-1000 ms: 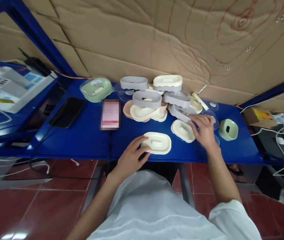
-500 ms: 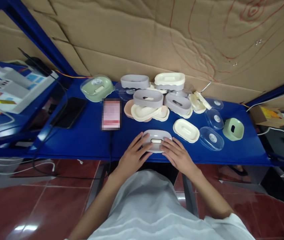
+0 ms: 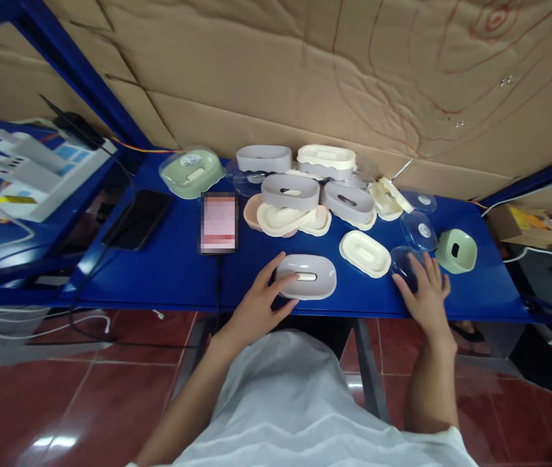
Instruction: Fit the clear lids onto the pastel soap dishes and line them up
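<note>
A grey oval dish [image 3: 322, 285] with a cream piece in its middle slot lies near the table's front edge. My left hand [image 3: 266, 298] rests at its left end, fingers apart, one fingertip at the cream piece. Over a clear oval lid [image 3: 399, 259] at the right is my right hand [image 3: 424, 288], its fingers spread and covering part of the lid; whether they touch it I cannot tell. Between the two hands sits a cream oval tray [image 3: 364, 253].
Grey holders [image 3: 290, 191] and cream trays are heaped at the back. A green holder [image 3: 456, 251] stands right, with another clear lid [image 3: 418, 231] beside it. A lidded green box [image 3: 191, 172], a lit screen [image 3: 218, 222] and a black phone [image 3: 137, 219] are left.
My right hand has left the grey dish and moved right, over the clear lid, with its fingers spread. My left hand stays at the dish.
</note>
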Demonstrator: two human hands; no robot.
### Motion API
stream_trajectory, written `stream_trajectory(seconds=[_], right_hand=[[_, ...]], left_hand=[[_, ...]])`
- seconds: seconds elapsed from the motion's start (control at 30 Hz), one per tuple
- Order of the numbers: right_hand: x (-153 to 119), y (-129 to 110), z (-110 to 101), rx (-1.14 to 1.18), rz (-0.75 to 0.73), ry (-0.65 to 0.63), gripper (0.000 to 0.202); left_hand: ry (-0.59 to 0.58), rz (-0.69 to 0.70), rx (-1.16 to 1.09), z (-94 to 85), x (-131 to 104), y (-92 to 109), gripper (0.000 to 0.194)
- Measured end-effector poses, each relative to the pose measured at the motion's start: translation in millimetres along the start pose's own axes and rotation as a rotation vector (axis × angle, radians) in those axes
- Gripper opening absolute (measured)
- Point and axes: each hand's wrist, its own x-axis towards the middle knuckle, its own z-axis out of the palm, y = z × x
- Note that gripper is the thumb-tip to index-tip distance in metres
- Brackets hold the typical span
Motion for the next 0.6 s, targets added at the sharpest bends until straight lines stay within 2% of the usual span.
stream_trajectory(seconds=[0.03, 0.1, 0.17, 0.23, 0.3, 0.43, 0.5, 0.6], right_hand=[[-7, 12, -3, -0.014, 0.045, 0.012, 0.064], [-22, 23, -8, 0.034, 0.044, 0.043, 0.065], [-36, 12, -13, 0.155, -0.006, 0.087, 0.06], [-44, -20, -14, 0.274, -0.074, 0.093, 0.058], [-42, -64, -12, 0.339, -0.187, 0.044, 0.059], [-17, -143, -2, 0.337, -0.508, -0.114, 0.054], [-5, -165, 3, 0.301, -0.633, -0.167, 0.051], [3, -177, 8, 0.239, -0.725, -0.163, 0.05]], left_hand=[[-0.01, -0.015, -0.012, -0.6, 0, 0, 0.048], [-0.029, -0.042, -0.042, -2.3, 1, 0, 0.06], [-0.042, -0.055, -0.071, -4.2, 3, 0, 0.068], [-0.041, -0.056, -0.095, -5.6, 4, 0, 0.074], [-0.034, -0.063, -0.107, -5.9, 5, 0, 0.08], [-0.019, -0.081, -0.111, -2.9, 4, -3, 0.09], [-0.007, -0.077, -0.113, -1.0, 3, -5, 0.091], [0.014, -0.075, -0.109, 0.0, 2, -8, 0.089]])
